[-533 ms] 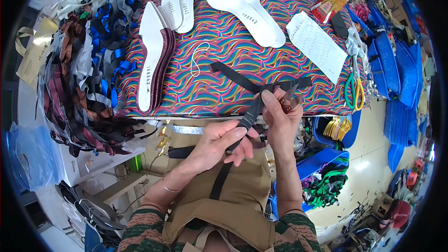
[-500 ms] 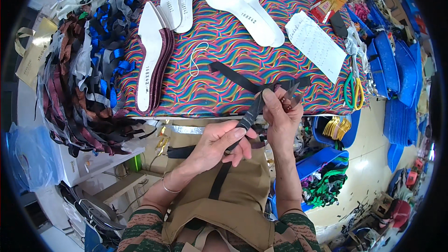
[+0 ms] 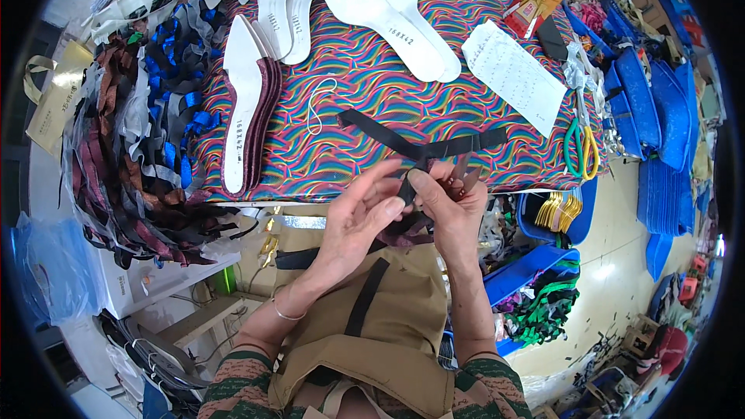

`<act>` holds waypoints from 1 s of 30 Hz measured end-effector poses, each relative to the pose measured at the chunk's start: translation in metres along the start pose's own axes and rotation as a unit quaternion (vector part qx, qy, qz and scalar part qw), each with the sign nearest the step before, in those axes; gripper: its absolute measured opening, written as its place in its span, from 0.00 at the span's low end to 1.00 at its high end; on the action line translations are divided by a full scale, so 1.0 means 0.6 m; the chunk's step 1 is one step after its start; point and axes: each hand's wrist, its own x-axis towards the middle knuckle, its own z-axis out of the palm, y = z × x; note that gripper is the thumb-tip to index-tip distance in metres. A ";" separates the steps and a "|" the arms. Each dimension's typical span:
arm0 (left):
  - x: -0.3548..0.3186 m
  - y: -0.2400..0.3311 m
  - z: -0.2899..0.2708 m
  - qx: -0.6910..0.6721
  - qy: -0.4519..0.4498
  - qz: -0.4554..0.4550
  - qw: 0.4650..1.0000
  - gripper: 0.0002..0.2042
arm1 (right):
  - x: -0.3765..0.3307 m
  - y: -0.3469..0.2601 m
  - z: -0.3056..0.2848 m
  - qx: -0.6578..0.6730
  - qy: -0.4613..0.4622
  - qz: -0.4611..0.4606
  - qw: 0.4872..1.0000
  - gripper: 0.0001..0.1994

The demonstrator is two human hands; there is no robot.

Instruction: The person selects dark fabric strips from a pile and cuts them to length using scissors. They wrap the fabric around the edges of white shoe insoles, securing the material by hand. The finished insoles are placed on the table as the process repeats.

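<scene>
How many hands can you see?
2. The bare right hand pinches narrow black fabric strips at the table's near edge; the bare left hand is close beside it, on the left. No others show, though some could be hidden.

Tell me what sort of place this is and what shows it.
Probably a shoemaking workshop: white sole-shaped pieces lie on the patterned tabletop, a big bunch of coloured strips is at its left, and blue bins are to the right.
</scene>
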 end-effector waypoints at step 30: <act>0.014 -0.024 0.003 -0.145 0.089 0.071 0.983 0.07 | -0.001 0.020 -0.002 0.217 -0.010 0.120 0.969 0.06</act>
